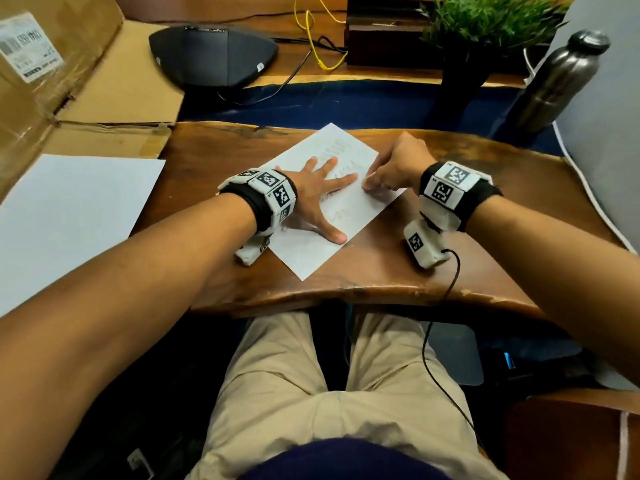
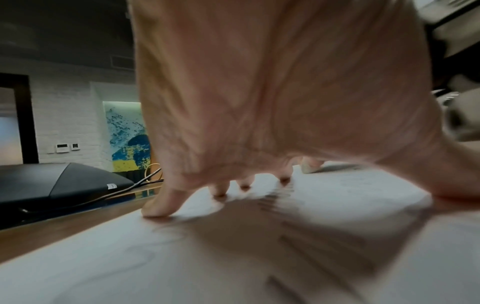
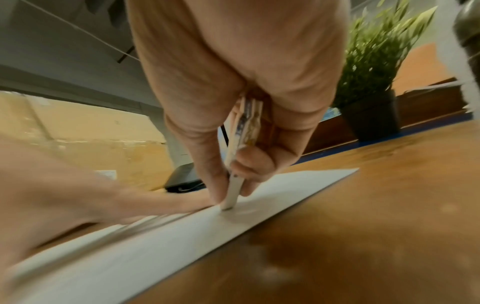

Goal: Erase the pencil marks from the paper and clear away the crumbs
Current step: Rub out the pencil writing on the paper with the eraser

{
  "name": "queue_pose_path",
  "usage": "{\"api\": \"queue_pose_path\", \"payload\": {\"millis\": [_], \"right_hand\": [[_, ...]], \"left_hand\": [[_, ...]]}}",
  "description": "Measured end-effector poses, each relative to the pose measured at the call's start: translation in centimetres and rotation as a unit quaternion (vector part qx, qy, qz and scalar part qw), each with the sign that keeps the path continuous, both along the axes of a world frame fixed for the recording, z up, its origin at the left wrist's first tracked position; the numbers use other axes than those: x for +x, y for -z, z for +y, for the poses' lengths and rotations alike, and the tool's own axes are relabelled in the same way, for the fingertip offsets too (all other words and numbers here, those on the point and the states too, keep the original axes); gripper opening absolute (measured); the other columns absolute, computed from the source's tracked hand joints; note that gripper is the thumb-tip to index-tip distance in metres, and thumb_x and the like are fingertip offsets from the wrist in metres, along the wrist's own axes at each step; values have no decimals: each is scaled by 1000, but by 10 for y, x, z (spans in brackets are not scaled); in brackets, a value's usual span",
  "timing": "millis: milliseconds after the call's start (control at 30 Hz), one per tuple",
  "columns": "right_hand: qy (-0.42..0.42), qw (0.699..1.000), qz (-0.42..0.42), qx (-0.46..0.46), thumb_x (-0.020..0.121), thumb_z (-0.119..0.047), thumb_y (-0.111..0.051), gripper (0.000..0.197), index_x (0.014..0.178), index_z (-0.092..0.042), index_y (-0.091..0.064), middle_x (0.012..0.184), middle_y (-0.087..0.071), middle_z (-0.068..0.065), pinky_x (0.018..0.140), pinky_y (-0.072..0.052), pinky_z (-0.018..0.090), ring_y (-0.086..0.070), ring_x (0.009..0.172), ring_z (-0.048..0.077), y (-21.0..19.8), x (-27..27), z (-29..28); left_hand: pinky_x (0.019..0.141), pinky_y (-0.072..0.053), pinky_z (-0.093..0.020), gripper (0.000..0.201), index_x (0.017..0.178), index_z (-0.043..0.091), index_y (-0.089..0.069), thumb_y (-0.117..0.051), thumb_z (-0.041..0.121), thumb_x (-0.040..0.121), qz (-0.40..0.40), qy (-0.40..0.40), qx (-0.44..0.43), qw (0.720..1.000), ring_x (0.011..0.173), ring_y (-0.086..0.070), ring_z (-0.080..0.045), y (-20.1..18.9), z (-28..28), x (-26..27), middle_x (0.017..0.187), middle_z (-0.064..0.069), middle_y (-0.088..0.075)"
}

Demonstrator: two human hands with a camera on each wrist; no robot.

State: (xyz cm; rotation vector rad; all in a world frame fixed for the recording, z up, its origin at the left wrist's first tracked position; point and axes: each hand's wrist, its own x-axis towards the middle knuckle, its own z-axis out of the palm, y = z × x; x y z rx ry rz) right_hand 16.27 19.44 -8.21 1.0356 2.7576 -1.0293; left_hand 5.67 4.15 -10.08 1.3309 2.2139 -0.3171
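Observation:
A white sheet of paper (image 1: 311, 251) with faint pencil marks lies slanted on the wooden desk (image 1: 485, 258). My left hand (image 1: 318, 192) lies flat on it, fingers spread and pressing it down; the left wrist view shows those fingertips (image 2: 155, 207) on the paper (image 2: 182, 267). My right hand (image 1: 391, 171) pinches a white eraser (image 3: 232, 195) in a printed sleeve between thumb and fingers. The eraser's tip touches the paper (image 3: 155, 246) near its right edge, close to my left fingertips. I cannot make out any crumbs.
An open cardboard box (image 1: 69, 81) and a second blank sheet (image 1: 69, 220) lie to the left. Behind the desk sit a black conference speaker (image 1: 211, 53), a potted plant (image 1: 485, 36) and a steel bottle (image 1: 561, 77). A black cable (image 1: 450, 282) hangs off the desk's front edge.

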Motion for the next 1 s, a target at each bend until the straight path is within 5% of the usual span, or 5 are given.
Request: {"api": "queue_pose_path", "payload": {"millis": [367, 500, 633, 733, 1000], "right_hand": [[-79, 996, -34, -33, 69, -18, -91, 20, 87, -13, -83, 81, -75, -1, 71, -57, 26, -64, 75, 11, 6, 13, -16], [8, 1000, 9, -22, 68, -17, -92, 25, 89, -9, -82, 84, -76, 3, 73, -60, 30, -69, 77, 16, 2, 14, 5], [-79, 996, -21, -26, 70, -17, -90, 19, 88, -14, -83, 82, -75, -2, 70, -57, 24, -67, 79, 10, 8, 18, -17], [-1, 1000, 8, -29, 68, -19, -92, 25, 88, -10, -82, 78, -73, -1, 63, -54, 22, -66, 76, 12, 2, 14, -2], [-26, 999, 5, -47, 69, -18, -92, 23, 88, -11, -82, 85, -76, 1, 71, -58, 26, -70, 84, 16, 6, 15, -11]], "left_hand": [[115, -1, -68, 139, 147, 53, 21, -59, 91, 40, -9, -18, -11, 1000, 148, 25, -32, 0, 4, 3, 160, 6, 31], [115, -1, -69, 135, 146, 54, 21, -61, 91, 46, -10, -24, -4, 1000, 148, 25, -34, 2, 5, 6, 160, 6, 31], [115, 0, -68, 140, 145, 53, 26, -54, 95, 38, -7, -21, -24, 999, 147, 26, -36, 1, 6, 4, 159, 5, 34], [116, -1, -67, 137, 145, 53, 26, -55, 94, 41, -4, -23, -20, 1000, 147, 25, -37, 1, 7, 7, 159, 4, 34], [116, 2, -67, 134, 146, 51, 26, -59, 90, 50, -5, -25, -25, 999, 147, 26, -38, -1, 7, 8, 159, 3, 35]]}}
